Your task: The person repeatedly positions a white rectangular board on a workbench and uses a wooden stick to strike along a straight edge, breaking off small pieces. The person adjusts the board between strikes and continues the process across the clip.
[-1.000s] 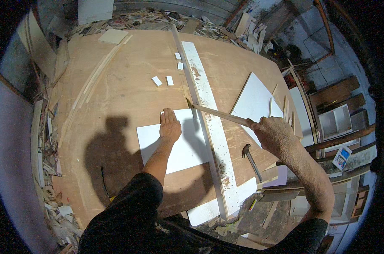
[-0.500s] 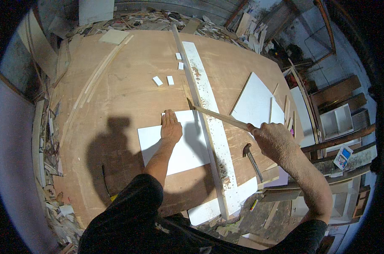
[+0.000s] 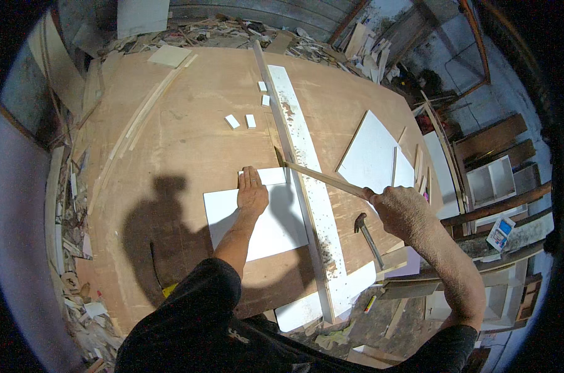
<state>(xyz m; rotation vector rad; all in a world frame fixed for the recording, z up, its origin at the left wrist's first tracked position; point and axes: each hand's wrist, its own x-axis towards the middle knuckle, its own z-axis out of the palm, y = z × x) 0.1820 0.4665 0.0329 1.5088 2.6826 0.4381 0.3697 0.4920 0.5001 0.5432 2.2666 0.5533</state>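
My left hand (image 3: pixel 253 198) lies flat with its fingers stretched forward on a white board (image 3: pixel 229 219) on the brown table. Beyond that board's far edge a smaller white piece (image 3: pixel 271 176) shows, and my fingertips reach to it. In my right hand (image 3: pixel 401 211), closed around its near end, is a wooden stick (image 3: pixel 328 179). The stick slants across a long straight fence board (image 3: pixel 307 214), and its far tip is near a thin dark blade-like shape (image 3: pixel 279 155). Whether the tip touches anything, I cannot tell. Sawdust coats my right forearm.
Several small white blocks (image 3: pixel 232 121) lie farther up the table (image 3: pixel 170 124). Right of the fence are a claw hammer (image 3: pixel 370 239) and a white panel (image 3: pixel 372 152). Thin wooden strips (image 3: pixel 142 105) lie at the left. Wood scraps (image 3: pixel 300 45) are heaped behind the table.
The view has shifted slightly. Both hands, the stick and the white board keep nearly the same places relative to the fence.
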